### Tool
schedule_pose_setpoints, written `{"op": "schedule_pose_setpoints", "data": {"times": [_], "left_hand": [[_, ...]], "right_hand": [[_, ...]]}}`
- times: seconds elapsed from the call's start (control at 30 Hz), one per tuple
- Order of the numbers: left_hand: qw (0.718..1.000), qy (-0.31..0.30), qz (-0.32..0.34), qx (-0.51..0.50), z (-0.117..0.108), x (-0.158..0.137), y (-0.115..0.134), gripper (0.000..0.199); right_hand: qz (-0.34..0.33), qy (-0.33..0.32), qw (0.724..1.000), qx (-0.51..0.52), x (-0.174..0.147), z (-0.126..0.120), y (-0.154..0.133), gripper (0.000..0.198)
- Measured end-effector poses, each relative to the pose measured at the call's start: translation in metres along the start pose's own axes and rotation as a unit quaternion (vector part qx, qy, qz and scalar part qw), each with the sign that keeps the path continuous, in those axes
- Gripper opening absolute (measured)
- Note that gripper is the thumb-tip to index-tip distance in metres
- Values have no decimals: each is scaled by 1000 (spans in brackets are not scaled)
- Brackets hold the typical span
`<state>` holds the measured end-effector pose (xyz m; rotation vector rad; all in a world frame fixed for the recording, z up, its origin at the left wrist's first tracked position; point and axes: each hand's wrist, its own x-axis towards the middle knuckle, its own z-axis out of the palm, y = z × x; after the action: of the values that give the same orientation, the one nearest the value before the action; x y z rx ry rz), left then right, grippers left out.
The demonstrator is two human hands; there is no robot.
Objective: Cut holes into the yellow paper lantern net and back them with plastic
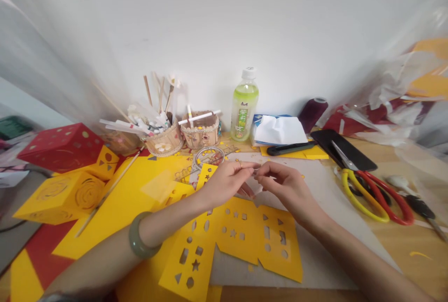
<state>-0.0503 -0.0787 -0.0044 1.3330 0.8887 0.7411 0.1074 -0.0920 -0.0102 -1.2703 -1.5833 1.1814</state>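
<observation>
My left hand (229, 178) and my right hand (282, 183) meet in the middle, fingertips pinched together. Between them is a small, thin, see-through piece (258, 185) that looks like clear film or tape; the fingers partly hide it. Directly below lies a yellow card cutout (241, 250) with folded-out panels, punched with stars, triangles, circles and rectangles. Its right panel carries a shiny clear layer. A grey-white board (325, 246) is under the card. Behind my left hand a ring-shaped roll of tape (210, 149) lies on the table.
Scissors (376, 194) with yellow and red handles lie to the right beside a black phone (343, 150). A green-drink bottle (245, 108), decorated baskets (164, 138) and a black utility knife (290, 148) stand or lie at the back. Yellow and red boxes (58, 197) sit left.
</observation>
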Motion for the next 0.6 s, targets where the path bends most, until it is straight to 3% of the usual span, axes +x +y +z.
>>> {"op": "schedule_pose_setpoints", "data": {"times": [0.3, 0.43, 0.6], "left_hand": [[998, 21, -40, -53, -4, 1, 1, 24], [994, 75, -9, -78, -13, 5, -5, 23], [980, 117, -33, -157, -24, 11, -10, 23]], "right_hand": [[8, 10, 995, 98, 3, -3, -3, 8], [1, -5, 988, 153, 4, -8, -4, 7], [-40, 3, 986, 163, 2, -26, -14, 10]]}}
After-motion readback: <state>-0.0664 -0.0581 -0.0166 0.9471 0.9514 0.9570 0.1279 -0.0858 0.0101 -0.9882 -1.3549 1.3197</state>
